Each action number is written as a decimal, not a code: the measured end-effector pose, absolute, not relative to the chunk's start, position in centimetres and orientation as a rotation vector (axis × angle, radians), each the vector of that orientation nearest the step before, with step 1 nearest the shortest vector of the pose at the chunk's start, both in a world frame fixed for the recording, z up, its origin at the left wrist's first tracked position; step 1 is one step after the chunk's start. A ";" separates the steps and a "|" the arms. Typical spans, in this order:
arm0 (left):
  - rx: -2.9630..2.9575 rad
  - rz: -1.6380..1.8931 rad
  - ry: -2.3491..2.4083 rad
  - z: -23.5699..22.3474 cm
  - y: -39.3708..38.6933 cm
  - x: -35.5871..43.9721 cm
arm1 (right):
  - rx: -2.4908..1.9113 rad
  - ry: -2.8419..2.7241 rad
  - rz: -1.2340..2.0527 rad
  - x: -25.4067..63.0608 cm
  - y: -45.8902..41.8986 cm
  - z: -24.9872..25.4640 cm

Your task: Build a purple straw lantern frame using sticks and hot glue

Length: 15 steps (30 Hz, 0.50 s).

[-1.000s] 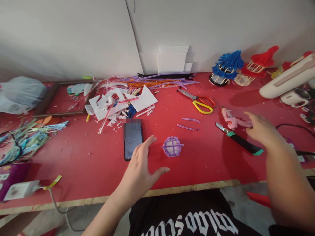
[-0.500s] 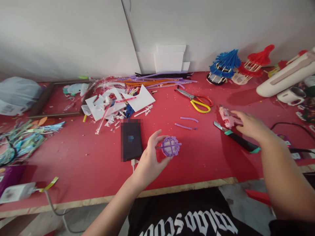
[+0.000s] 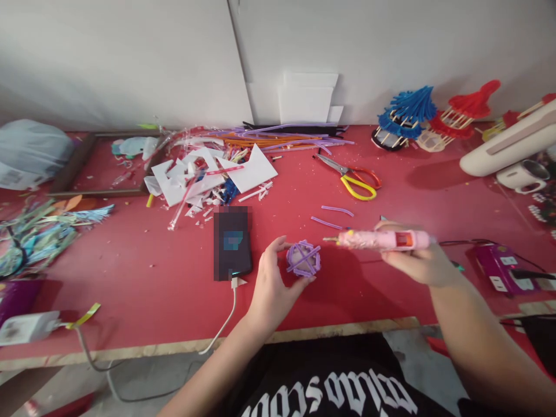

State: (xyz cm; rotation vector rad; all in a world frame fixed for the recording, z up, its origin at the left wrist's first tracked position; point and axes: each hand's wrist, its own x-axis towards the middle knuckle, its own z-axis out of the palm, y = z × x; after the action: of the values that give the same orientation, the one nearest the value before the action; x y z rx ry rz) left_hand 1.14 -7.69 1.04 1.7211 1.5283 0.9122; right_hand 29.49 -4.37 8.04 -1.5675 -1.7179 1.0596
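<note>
My left hand is closed by thumb and fingers around a small round craft piece, pale in the middle, with purple pipe-cleaner strips crossed over its top and ringing its edge. In my right hand is a pink hot glue gun, raised above the table. Its metal nozzle points left, just right of the round piece and apart from it. Two cut purple pipe-cleaner pieces lie beyond it. The utility knife is mostly hidden under my right hand and the glue gun.
Scissors with red and yellow handles lie ahead. White scraps and long pipe cleaners spread behind a phone on a charging cable. Blue and red model towers, a mug and a purple power strip are on the right.
My right hand has lifted the glue gun from the table and brought it left towards the round piece. My left hand still holds that piece, now slightly turned.
</note>
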 end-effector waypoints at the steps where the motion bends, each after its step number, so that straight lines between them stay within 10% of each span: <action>1: 1.728 0.955 1.530 0.8 -7.7 1.2 | -1.469 -1.806 1.096 28.7 -4.3 7.9; 15: 1.830 1.092 1.550 -1.6 -8.6 1.7 | -1.333 -1.994 0.883 26.3 -5.1 6.2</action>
State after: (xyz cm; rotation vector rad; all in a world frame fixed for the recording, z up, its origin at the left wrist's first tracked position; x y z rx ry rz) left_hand 1.75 -8.61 -1.60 1.8302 1.5501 1.0923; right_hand 26.25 -5.14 6.17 -1.3332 -1.9943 0.8832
